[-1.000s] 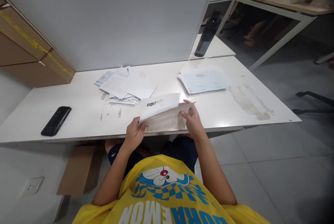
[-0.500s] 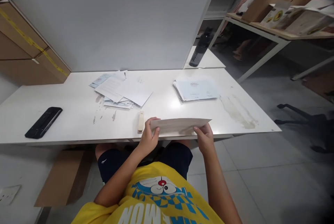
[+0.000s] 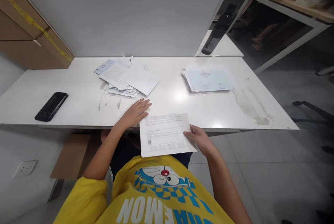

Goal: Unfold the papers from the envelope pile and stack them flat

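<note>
My right hand (image 3: 199, 139) pinches the right edge of a printed sheet of paper (image 3: 165, 134), which hangs over the near edge of the white table (image 3: 78, 107) above my lap. My left hand (image 3: 135, 112) lies flat on the table just left of the sheet, fingers stretched out, holding nothing. Whatever is under that hand is hidden. A loose heap of envelopes and papers (image 3: 127, 79) lies beyond my left hand. A neat stack of printed sheets (image 3: 207, 80) sits further right.
A black flat device (image 3: 51, 106) lies at the table's left. A dark bottle (image 3: 218, 31) stands on a second table behind the white partition. Cardboard boxes (image 3: 28, 36) are stacked at left, another under the table (image 3: 70, 156). A stain (image 3: 252, 107) marks the table's right.
The sheet, held edge-on in both hands before, now faces up in my right hand alone. My left hand let go and moved onto the table, over where a small beige object lay.
</note>
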Demonstrator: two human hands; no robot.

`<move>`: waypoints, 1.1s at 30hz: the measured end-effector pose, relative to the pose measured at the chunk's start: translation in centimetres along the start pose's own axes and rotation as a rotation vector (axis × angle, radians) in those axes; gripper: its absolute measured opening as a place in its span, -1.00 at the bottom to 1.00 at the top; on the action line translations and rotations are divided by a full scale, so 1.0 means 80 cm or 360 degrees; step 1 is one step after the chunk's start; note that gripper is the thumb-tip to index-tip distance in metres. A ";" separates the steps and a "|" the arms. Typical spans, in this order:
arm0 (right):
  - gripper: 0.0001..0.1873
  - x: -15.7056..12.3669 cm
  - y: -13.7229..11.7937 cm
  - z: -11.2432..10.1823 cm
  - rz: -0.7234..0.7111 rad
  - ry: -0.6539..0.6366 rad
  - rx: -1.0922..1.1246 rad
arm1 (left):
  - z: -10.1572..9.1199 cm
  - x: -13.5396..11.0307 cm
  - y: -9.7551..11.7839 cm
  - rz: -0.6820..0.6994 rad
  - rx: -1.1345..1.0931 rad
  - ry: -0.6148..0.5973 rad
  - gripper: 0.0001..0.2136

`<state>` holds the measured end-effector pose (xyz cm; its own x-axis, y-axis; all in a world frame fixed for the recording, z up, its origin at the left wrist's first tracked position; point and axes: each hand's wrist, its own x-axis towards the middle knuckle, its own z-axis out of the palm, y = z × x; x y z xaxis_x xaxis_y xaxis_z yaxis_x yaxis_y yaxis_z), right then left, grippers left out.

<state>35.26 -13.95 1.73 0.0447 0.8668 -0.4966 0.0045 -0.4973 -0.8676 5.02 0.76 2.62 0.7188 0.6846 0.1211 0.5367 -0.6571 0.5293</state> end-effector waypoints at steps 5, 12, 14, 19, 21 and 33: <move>-0.59 0.000 0.010 -0.003 0.0105 -0.0023 -0.0033 | 0.010 0.000 -0.004 -0.0112 -0.0023 -0.0123 -0.45; -0.54 -0.015 0.016 0.002 0.0084 -0.0005 0.0108 | 0.020 0.000 -0.002 -0.0109 -0.0043 -0.0002 -0.46; -0.52 -0.013 0.019 0.002 0.0075 0.0013 0.0126 | 0.022 0.000 -0.002 -0.0095 -0.0051 0.0017 -0.47; -0.54 -0.003 0.023 0.003 0.0043 0.0099 0.0173 | 0.024 -0.002 0.001 -0.0058 -0.0041 0.0075 -0.48; -0.57 0.002 0.024 0.003 0.0039 0.0132 0.0190 | 0.025 -0.002 0.001 -0.0056 -0.0009 0.0099 -0.46; -0.59 0.008 0.020 -0.005 0.0077 0.0160 0.0076 | 0.048 -0.016 0.033 -0.0268 0.0227 0.0214 -0.51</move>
<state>35.69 -14.19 -0.01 0.1440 0.8327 -0.5346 -0.0475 -0.5338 -0.8443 7.18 -3.07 0.66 0.5537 0.8178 0.1568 0.7079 -0.5614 0.4286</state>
